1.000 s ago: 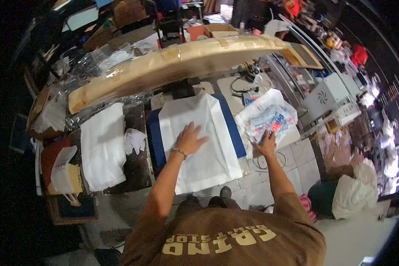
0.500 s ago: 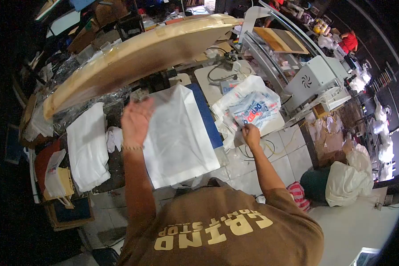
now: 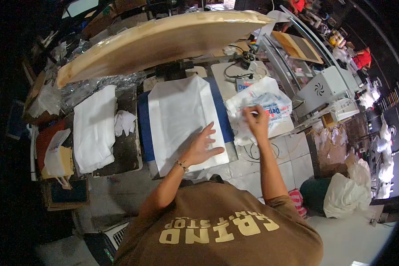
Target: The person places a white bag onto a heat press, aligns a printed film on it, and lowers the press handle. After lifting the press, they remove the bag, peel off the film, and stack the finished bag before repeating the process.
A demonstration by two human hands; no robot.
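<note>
A white fabric piece, perhaps a bag or garment, lies flat on a blue platen in front of me. Over its lower right part is my left hand, fingers spread and holding nothing. My right hand is above a pile of clear printed films with blue and red lettering. Its fingers are pinched together; whether a film is between them is hidden. Beneath the films lies more white fabric.
A large padded board slants across behind the platen. Folded white fabric and a crumpled white cloth lie to the left. A grey machine with a fan grille stands right. Farther right, a person in red is visible.
My left hand has come down and right, from the fabric's left edge to over its lower right part. My right hand has moved up over the films. The camera view has shifted slightly.
</note>
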